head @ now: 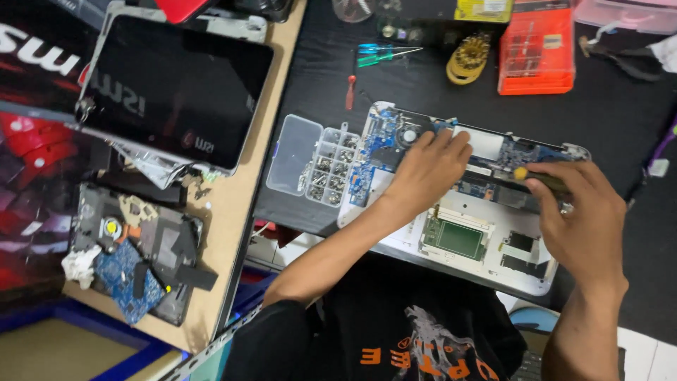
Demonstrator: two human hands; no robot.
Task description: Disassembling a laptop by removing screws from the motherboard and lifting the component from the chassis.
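**Opened laptop base under both hands, board still seated**

A white laptop base (486,261) lies opened on the black surface (613,106), reaching to its near edge, in front of the person. Its cover is already off: the blue circuit board (384,137) along the far side is exposed, and so is the green touchpad board (457,238) in the pale plastic shell. The board still sits in the shell, so by the look of it the strip-down is only partly done.

The left hand (427,169) rests flat on the board's middle, fingers spread and pressing, gripping nothing. The right hand (585,212) is closed around a screwdriver (539,176) with a yellow-tipped dark handle, held low over the board's right part; its tip is hidden.

Just beside the base's left end stands a clear, compartmented plastic screw box (317,162), lid open, with small metal screws in its cells. Toward the far edge lie 2 slim screwdrivers (381,53), an orange bit case (537,48) and a brass-coloured coil (468,58).

On the adjoining bare-wood surface (226,204) to the left sit a glossy dark laptop lid (176,88) and another stripped unit (137,257) with a blue board.
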